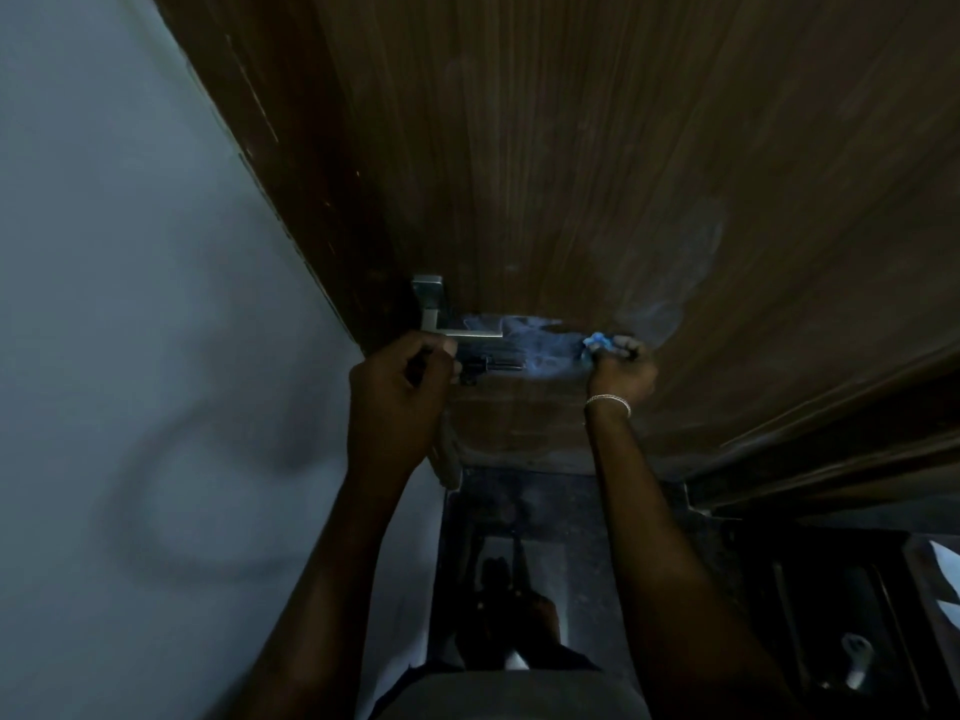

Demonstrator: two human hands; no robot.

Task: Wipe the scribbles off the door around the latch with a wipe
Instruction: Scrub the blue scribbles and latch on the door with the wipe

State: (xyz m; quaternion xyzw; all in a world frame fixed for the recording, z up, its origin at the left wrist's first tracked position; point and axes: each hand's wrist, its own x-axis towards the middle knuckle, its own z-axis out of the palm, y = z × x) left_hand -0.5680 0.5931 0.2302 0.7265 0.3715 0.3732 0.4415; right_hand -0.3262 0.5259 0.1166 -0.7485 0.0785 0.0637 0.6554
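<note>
The brown wooden door (571, 148) fills the top of the view, next to a pale wall (130, 252). A silver handle (457, 324) sticks out near the door's edge, and a small dark latch (485, 365) sits just under it.

The right hand (621, 368) is closed tight around a crumpled blue and white wipe (595, 343). The wipe pokes out from the fingers and presses on the door, a little way to the right of the latch. A thin bracelet (608, 403) goes around that wrist.

The left hand (402, 379) is curled shut beside the latch, just under the handle. It looks like it grips something dark — maybe part of the latch — but it is too dim to tell for sure.

How much is done? A pale, bluish smear (524, 337) runs along the door between the latch and the wipe. Fainter cloudy marks (696, 262) curve up and to the right of the hand. These look like half-rubbed scribbles, so the job seems partly done — not finished. The smear by the latch and the cloudy patch above likely need more rubbing. The light is poor, so small marks may be hiding.
</note>
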